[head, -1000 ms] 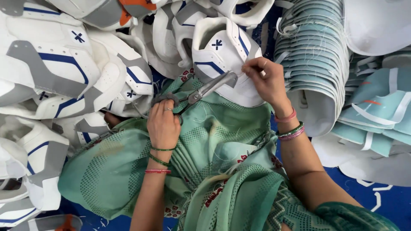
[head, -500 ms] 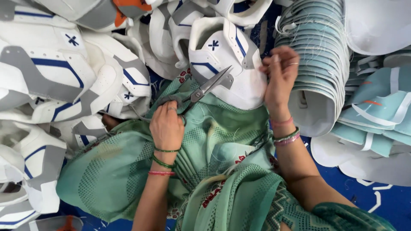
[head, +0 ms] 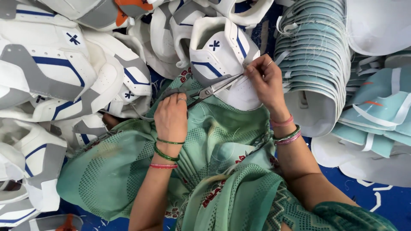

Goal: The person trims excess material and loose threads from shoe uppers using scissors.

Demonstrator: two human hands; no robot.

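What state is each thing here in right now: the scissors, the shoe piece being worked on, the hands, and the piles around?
Scissors: held in left hand, blades slightly parted, tips at the shoe piece's edge.
White shoe upper: resting on the lap, edge pinched by right hand.
Teal pieces: nested in a leaning stack.
White uppers: heaped loosely.

You've got one pair of scissors (head: 214, 90), one white shoe upper (head: 222, 55) on your lap, two hands.
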